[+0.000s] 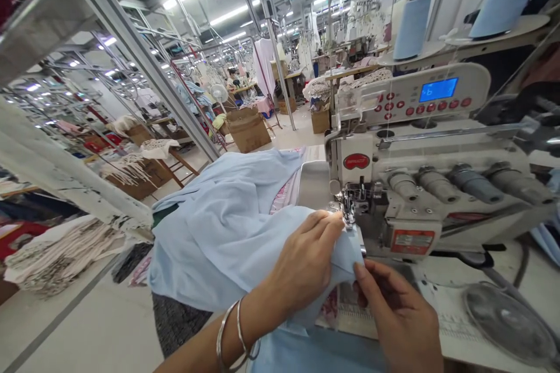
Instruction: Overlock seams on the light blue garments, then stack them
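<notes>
Light blue fabric [227, 233] spreads in loose folds over the left of the machine table, its edge under the presser foot [349, 215] of a sewing machine [356, 151]. My left hand [308, 250] presses on this fabric just beside the foot, fingers together and curled onto the cloth; its thumb is hidden. At the near edge of the fabric, my right hand [394, 309] pinches a corner between thumb and fingers. More light blue cloth hangs below my hands toward my lap.
Blue thread cones [412, 26] stand above the machine's control panel [431, 96]. A round metal disc [510, 320] lies at the right of the table. Stacked fabric pieces [65, 253] lie to the left. Behind are a cardboard box [248, 129] and a metal post [144, 64].
</notes>
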`<state>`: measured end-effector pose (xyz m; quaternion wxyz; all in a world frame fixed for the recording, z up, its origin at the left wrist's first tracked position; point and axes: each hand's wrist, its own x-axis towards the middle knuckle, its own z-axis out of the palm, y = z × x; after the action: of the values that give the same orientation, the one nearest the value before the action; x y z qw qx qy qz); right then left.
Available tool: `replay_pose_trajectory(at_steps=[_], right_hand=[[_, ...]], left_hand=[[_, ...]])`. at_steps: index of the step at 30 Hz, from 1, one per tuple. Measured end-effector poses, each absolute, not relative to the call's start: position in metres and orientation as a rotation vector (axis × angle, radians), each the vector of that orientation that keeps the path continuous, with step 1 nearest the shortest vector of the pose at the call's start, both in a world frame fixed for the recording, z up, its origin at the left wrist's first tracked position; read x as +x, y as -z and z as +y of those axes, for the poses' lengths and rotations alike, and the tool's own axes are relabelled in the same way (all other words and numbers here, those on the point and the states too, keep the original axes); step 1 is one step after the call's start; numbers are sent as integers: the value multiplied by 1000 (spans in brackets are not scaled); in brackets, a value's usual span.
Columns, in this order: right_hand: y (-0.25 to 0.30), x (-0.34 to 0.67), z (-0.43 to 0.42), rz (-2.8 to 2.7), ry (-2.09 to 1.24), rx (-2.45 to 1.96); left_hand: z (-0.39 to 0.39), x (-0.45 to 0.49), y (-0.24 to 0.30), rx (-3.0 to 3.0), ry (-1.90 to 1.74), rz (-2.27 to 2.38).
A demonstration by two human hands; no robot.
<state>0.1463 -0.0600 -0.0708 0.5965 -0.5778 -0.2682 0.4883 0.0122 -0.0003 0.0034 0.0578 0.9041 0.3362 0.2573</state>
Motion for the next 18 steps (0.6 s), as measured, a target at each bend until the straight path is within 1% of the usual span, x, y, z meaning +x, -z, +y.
replay_pose_trajectory(at_steps=[6,11,16,18], right_hand=[[64,133,-69,-675,-1185,-1149],[59,132,-75,-691,-1141,-1235],[58,132,-78,-721,-1107,-1319],[58,134,-78,-707,-1126,-1307]], left_hand=[[-21,0,-3,2800,-918,885],[-29,1,-1,2902,-886,953],[-26,6,8,2999,-1117,907],[-27,6,9,3033,-1146,884]])
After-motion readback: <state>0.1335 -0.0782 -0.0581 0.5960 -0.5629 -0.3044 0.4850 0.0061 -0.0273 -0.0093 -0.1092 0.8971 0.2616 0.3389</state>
